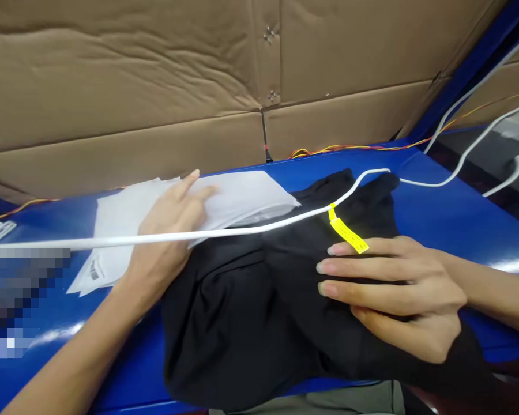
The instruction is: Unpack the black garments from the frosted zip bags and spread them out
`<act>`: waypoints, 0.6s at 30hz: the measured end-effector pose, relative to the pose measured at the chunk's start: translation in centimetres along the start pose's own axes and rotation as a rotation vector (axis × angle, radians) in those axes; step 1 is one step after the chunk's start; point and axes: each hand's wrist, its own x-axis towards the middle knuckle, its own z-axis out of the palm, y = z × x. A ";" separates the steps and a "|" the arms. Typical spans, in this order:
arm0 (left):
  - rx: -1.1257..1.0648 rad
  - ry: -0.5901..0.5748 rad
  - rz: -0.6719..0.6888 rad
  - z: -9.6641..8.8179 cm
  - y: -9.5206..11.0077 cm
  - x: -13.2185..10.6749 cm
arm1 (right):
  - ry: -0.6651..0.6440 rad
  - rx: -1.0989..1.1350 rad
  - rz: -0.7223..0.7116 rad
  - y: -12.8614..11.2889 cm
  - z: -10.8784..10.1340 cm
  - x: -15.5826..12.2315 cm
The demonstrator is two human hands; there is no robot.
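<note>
A folded black garment (pixel 251 311) lies on the blue table (pixel 450 213), its near edge hanging over the front. My right hand (pixel 393 288) rests flat on the garment's right side with the fingers stretched out to the left. My left hand (pixel 168 230) lies open on a stack of clear plastic bags (pixel 242 196) just left of the garment, its fingers pressing the top bag. A white cable (pixel 251 229) with a yellow tag (pixel 348 235) runs across the bags, my left hand and the garment.
Brown cardboard sheets (pixel 155 86) wall off the back of the table. Thin red and yellow wires (pixel 350 148) run along its far edge. More white cables (pixel 480 138) trail off at the right. A blurred patch covers the left edge.
</note>
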 end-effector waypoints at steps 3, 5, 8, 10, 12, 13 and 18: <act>0.039 0.027 -0.093 0.0 -1.3 0.0 | -0.003 -0.082 -0.032 -0.1 0.1 -0.1; 0.023 0.010 -0.178 0.5 -2.1 -0.1 | -0.016 -0.106 -0.056 -0.1 0.0 0.0; -0.038 -0.078 -0.244 1.9 -3.1 -0.4 | -0.022 -0.098 0.065 -0.4 -0.1 0.3; -0.045 -0.112 -0.207 2.4 -3.4 -0.5 | -0.045 -0.138 0.136 -0.4 0.0 0.5; -0.003 -0.080 -0.181 2.2 -3.3 -0.6 | -0.052 -0.230 0.040 -0.1 0.1 0.6; 0.040 -0.043 -0.196 1.9 -3.2 -0.6 | -0.042 -0.287 -0.049 0.2 0.2 0.5; 0.147 0.043 -0.375 -0.3 -3.2 -0.4 | -0.104 -0.450 -0.272 2.1 0.1 0.2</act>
